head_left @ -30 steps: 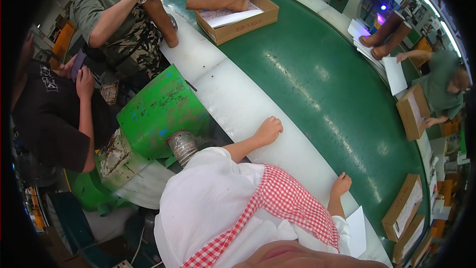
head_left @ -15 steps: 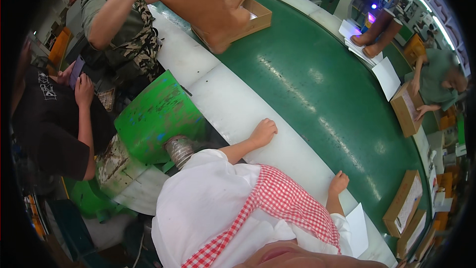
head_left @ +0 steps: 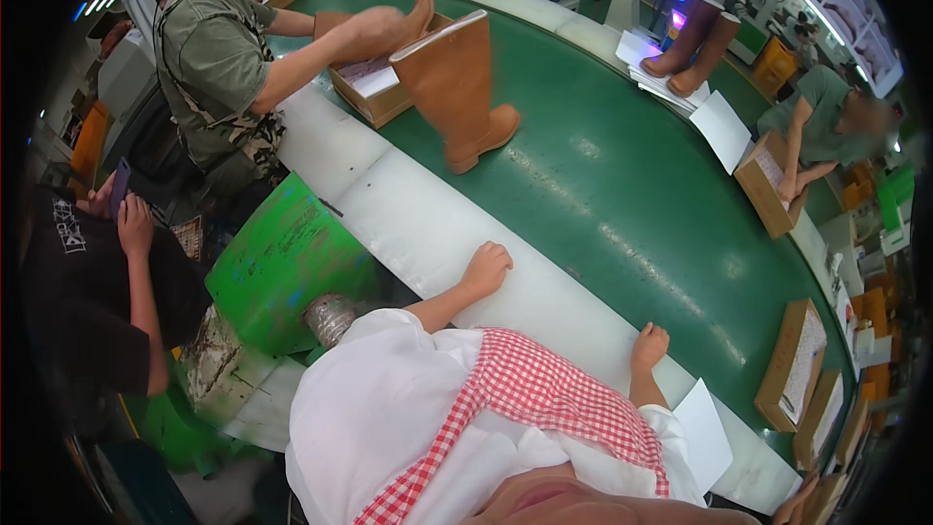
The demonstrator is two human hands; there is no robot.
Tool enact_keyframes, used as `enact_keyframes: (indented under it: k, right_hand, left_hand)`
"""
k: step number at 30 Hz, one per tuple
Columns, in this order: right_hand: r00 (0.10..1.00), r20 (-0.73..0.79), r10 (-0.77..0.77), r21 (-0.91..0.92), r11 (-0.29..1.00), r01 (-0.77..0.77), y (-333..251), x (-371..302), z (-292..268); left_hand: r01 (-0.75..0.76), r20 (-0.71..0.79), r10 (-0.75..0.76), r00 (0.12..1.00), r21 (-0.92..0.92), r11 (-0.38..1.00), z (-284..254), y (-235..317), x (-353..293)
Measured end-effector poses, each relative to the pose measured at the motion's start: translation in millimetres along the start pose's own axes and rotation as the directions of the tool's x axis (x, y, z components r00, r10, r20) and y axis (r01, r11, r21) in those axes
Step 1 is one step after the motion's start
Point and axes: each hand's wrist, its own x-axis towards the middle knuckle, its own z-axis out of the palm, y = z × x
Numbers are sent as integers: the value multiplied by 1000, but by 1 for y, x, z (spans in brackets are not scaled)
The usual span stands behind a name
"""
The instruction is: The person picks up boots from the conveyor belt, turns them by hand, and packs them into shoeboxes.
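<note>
Your left hand [head_left: 487, 269], right hand [head_left: 650, 344] at white slab counter [head_left: 418, 214]
Both grips look folded inward; better rest off glossy green surface [head_left: 583, 199]

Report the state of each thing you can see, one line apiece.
Left hand: empty, fingers curled, on the white ledge
Right hand: fingers curled, nothing visible in it
Front tan boot: upright, untouched
Rear tan boot: lying across the box, partly hidden
Tan-boot box: open
Dark brown boots: standing upright
Phone: held by a co-worker
Green drum: paint scuffed
</note>
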Motion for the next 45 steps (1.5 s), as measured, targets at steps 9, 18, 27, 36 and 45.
enact_keyframes:
  k: [9, 18, 27, 36, 45]
  right_hand:
    - [999, -39, 15, 40, 999, -14, -8, -5, -9]
    - [999, -36, 29, -12, 999, -30, -9, -7, -6]
    - [999, -3, 38, 8, 999, -38, -8, -8, -5]
    - [993, 57, 104, -284, 955, -84, -22, -6, -11]
    - [988, 86, 129, -312, 945, -96, -19, -4, -14]
  left_hand:
    - [53, 32, -58, 998, 135, 989, -5, 10, -1]
    - [76, 219, -171, 961, 384, 920, -1, 18, 1]
    - [59, 213, -157, 964, 408, 911, 5, 13, -4]
    - [90, 265, -204, 942, 387, 918, 2, 16, -1]
    - [99, 258, -211, 943, 387, 917, 5, 16, 4]
